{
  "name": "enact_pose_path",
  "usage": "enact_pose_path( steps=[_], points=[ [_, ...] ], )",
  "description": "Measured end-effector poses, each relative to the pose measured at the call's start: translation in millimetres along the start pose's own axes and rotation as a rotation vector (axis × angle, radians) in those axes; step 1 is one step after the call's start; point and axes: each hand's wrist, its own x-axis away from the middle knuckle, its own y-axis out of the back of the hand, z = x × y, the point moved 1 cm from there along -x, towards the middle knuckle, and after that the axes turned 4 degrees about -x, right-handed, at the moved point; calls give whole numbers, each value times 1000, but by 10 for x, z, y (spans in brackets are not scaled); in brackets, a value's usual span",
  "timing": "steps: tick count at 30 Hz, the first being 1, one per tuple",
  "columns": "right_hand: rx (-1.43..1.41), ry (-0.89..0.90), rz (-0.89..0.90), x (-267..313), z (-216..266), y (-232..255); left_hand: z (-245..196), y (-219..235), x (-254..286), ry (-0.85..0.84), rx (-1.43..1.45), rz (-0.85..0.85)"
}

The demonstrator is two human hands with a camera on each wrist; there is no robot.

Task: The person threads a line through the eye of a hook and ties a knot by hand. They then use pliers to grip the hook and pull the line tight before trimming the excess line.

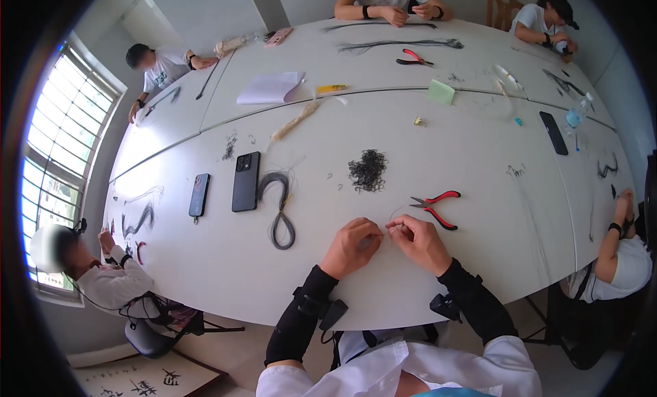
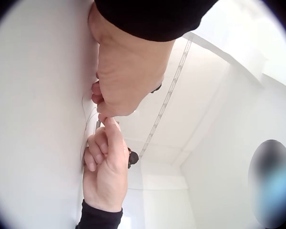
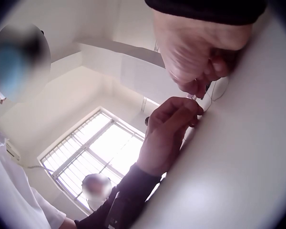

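Note:
Both hands meet just above the table, fingertips almost touching. The left hand has its thumb and index finger pinched together, other fingers curled. Facing it, the right hand pinches a thin dark strand, which curves away from the fingertips. In the left wrist view the left hand is above and the right hand below, with fine strands beside them. A strand loops near the right hand in the right wrist view; the left hand pinches at its end. The fingers largely hide what they hold.
Red-handled pliers lie beyond the right hand. Farther forward is a pile of small dark hooked pieces. A coiled dark bundle and phones are at the left. Other people sit around the table.

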Motion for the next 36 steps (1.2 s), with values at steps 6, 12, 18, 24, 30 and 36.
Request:
enact_pose_path(
  steps=[6,12,18,24,30,36],
  points=[
    [682,366,-302,323,529,180,-41,-9,5,58,17,-11],
    [-374,796,751,1062,1602,-269,-16,-31,-2,50,-49,-11],
    [-762,975,1084,1276,2019,-1276,-36,-35,2,28,-73,-43],
    [-812,1017,1102,1410,2158,-1625,-54,-42,-8,34,-72,-37],
    [-822,989,1077,1418,2153,-1581,-55,-42,-15,69,-45,-24],
    [-667,843,1088,1269,1691,-603,-83,-10,-9,62,-47,-11]
  ],
)
